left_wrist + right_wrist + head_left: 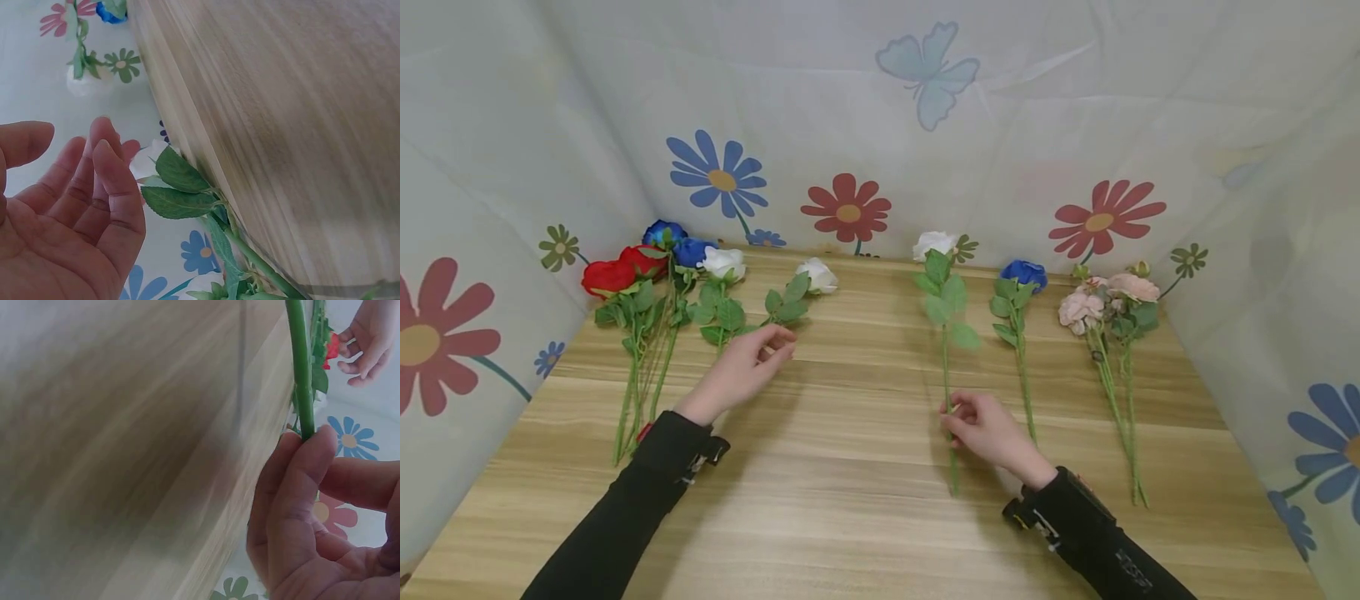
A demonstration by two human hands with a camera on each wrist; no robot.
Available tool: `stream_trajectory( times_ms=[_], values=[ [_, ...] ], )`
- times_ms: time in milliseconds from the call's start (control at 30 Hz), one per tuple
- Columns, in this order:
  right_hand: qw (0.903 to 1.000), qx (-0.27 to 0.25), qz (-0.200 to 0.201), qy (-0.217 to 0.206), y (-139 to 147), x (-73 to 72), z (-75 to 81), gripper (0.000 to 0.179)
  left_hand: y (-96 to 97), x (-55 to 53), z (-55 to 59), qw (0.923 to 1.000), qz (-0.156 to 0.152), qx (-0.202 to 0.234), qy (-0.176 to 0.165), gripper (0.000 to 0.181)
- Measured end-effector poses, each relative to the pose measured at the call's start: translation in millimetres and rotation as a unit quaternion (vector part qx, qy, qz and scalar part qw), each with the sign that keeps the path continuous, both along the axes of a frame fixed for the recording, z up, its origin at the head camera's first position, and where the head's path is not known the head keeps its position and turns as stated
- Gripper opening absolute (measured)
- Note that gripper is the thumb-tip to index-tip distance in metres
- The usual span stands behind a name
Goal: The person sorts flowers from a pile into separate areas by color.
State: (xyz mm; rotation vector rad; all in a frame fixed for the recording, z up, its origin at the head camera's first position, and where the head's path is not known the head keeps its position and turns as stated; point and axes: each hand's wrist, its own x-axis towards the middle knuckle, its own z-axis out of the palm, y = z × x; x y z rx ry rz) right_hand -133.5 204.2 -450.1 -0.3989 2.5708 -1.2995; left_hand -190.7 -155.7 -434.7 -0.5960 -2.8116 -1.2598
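My right hand pinches the green stem of a white artificial rose between thumb and fingertips, right of the middle of the table. Its bloom points to the back wall, with green leaves below it. Over on the left, my left hand hovers palm inward with relaxed, slightly bent fingers and nothing in them. Just beyond those fingertips lies another white rose; its leaves show beside the hand in the left wrist view. A further white rose lies behind the left hand, its lower stem hidden.
Red roses and blue roses lie together at the left of the wooden table. On the right are a single blue rose and pale pink flowers. A flower-printed cloth encloses the back and sides.
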Motion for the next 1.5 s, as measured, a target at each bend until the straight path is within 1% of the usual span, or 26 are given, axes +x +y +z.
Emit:
stream_trajectory(
  times_ms=[167,300,467,633,867,1033,1200,1267,1500],
  values=[
    [0.9984,0.054,-0.015,-0.008,-1.3,-3.1,-2.9,0.009,-4.1,1.1,-3.1,1.0,0.0,-0.001,-0.001,0.033],
    [0.9967,0.075,-0.029,-0.016,-3.1,-6.4,-4.1,0.01,-5.0,2.0,-2.5,1.0,0.002,-0.002,-0.005,0.032],
    [0.9953,0.084,-0.042,-0.023,-3.8,-9.8,-3.2,0.015,-5.6,1.9,-2.7,0.9999,-0.001,-0.006,-0.008,0.033],
    [0.9939,0.093,-0.046,-0.038,-2.7,-11.2,-1.6,0.024,-5.6,2.8,-1.6,0.9999,0.001,-0.003,-0.016,0.03],
    [0.9926,0.12,-0.015,-0.015,-7.3,-12.6,1.3,0.028,-6.1,3.3,-1.3,0.9998,0.005,-0.007,-0.017,0.03],
    [0.9919,0.126,-0.007,-0.012,-13.1,-14.1,2.2,0.029,-6.5,2.8,-2.5,0.9997,0.004,-0.01,-0.022,0.032],
    [0.9913,0.129,-0.009,-0.026,-19.5,-17.3,3.0,0.032,-7.8,2.4,-3.5,0.9996,0.005,-0.01,-0.025,0.032],
    [0.9908,0.13,-0.016,-0.036,-21.6,-19.1,3.1,0.032,-8.3,2.4,-3.6,0.9996,0.005,-0.009,-0.025,0.031],
    [0.99,0.131,-0.022,-0.048,-24.6,-22.1,5.0,0.033,-11.2,4.0,-4.0,0.9996,0.007,-0.007,-0.027,0.031]
  ],
)
